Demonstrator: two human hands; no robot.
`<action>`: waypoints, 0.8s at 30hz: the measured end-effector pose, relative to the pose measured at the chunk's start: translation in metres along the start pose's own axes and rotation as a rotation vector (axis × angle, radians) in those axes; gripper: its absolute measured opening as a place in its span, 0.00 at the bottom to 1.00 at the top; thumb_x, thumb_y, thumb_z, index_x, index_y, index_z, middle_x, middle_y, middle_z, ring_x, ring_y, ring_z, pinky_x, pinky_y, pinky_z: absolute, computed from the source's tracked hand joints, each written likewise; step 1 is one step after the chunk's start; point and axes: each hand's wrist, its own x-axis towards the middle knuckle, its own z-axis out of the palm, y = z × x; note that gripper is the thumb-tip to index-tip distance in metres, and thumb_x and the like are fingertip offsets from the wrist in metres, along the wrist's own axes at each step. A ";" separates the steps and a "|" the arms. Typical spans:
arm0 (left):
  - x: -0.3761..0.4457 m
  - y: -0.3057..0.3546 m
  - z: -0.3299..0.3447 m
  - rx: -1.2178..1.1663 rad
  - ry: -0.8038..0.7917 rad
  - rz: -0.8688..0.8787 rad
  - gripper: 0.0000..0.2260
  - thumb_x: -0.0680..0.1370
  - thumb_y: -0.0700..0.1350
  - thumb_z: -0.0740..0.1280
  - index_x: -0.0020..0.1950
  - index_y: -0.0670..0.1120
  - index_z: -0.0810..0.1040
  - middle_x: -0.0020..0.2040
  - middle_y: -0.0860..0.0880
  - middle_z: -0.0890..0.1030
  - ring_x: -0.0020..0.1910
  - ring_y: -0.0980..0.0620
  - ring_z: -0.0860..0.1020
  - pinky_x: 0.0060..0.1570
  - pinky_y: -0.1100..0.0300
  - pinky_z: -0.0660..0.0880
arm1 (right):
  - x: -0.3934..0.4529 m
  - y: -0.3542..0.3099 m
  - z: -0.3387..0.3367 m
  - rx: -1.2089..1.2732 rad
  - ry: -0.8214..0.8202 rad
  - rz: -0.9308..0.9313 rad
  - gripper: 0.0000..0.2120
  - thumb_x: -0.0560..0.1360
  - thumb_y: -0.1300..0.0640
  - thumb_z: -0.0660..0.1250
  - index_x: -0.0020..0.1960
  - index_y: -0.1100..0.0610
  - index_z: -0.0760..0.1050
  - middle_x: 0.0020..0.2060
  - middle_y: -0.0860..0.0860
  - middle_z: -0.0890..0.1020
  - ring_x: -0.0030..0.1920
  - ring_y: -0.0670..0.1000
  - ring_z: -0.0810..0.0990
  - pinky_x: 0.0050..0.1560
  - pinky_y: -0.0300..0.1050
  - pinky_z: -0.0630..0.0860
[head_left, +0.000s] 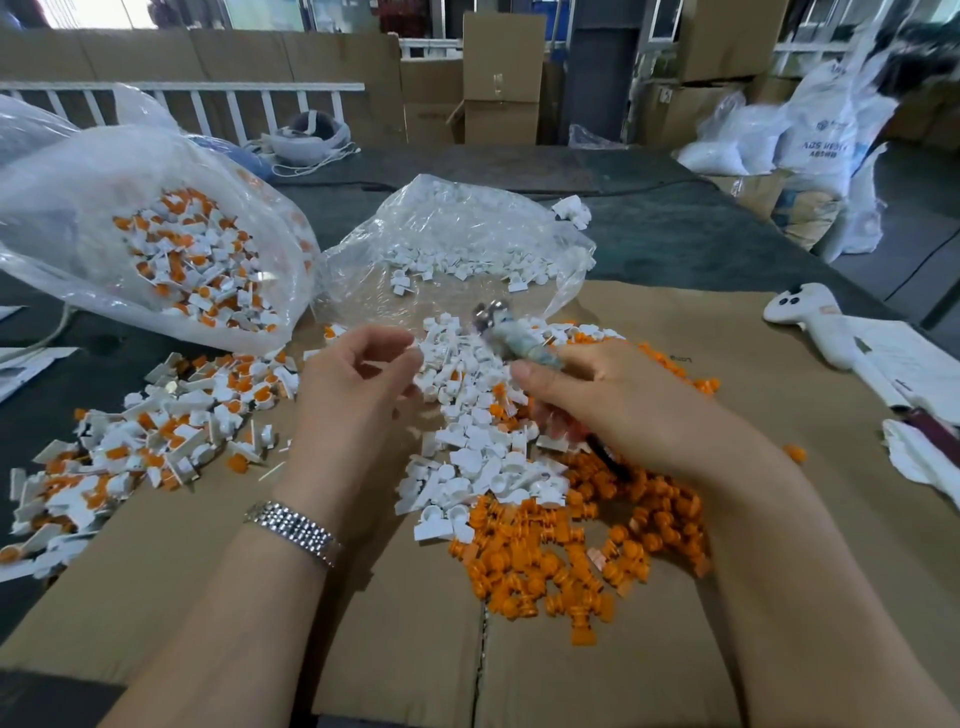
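1. Head view, step in hand. Assembly of white-and-orange pieces is judged to be under way, at the point where the next white part is picked.
   - The left hand (358, 384) is held over the near edge of the white parts pile (483, 457). Its fingers (374, 340) are curled, with the tips at the pile. Whether a part is pinched cannot be told.
   - The right hand (613, 410) is closed round a taped tool (511, 338), whose metal tip points away over the pile.
2. Head view, next move. One white part is to be isolated from the heap and then mated with a plug from the orange plugs (561, 561), which lie just beside the white pile. A fine pinch is likely to be needed, since the parts are small and interlocked.
3. Head view, containers.
   - A large clear bag (78, 182) at far left lies open and holds white-and-orange pieces (192, 260).
   - A small clear bag (457, 218) beyond the hands holds white parts only, and its mouth spills onto the pile.
   - A loose heap of assembled pieces (130, 447) lies left of the left hand.
   - All piles rest on a cardboard sheet (415, 649) laid on the counter (675, 234).
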 end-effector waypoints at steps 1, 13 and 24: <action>0.002 -0.003 0.000 0.116 0.036 0.024 0.06 0.80 0.45 0.72 0.56 0.52 0.83 0.47 0.53 0.85 0.41 0.57 0.83 0.38 0.64 0.80 | 0.001 0.003 -0.002 -0.048 0.081 -0.003 0.22 0.78 0.33 0.60 0.46 0.51 0.78 0.39 0.50 0.83 0.39 0.47 0.82 0.43 0.47 0.77; 0.008 -0.020 0.029 0.676 -0.059 0.280 0.11 0.80 0.59 0.69 0.50 0.53 0.83 0.45 0.57 0.79 0.43 0.60 0.76 0.39 0.62 0.72 | 0.023 0.038 0.002 -0.620 0.350 0.279 0.26 0.77 0.34 0.62 0.59 0.56 0.75 0.50 0.53 0.77 0.54 0.58 0.78 0.55 0.57 0.77; 0.010 -0.016 0.016 0.300 -0.028 -0.001 0.07 0.79 0.46 0.70 0.41 0.51 0.82 0.39 0.55 0.83 0.37 0.57 0.79 0.35 0.61 0.71 | 0.026 0.044 0.006 -0.671 0.327 0.296 0.28 0.75 0.34 0.66 0.64 0.54 0.75 0.58 0.55 0.78 0.60 0.58 0.76 0.60 0.58 0.74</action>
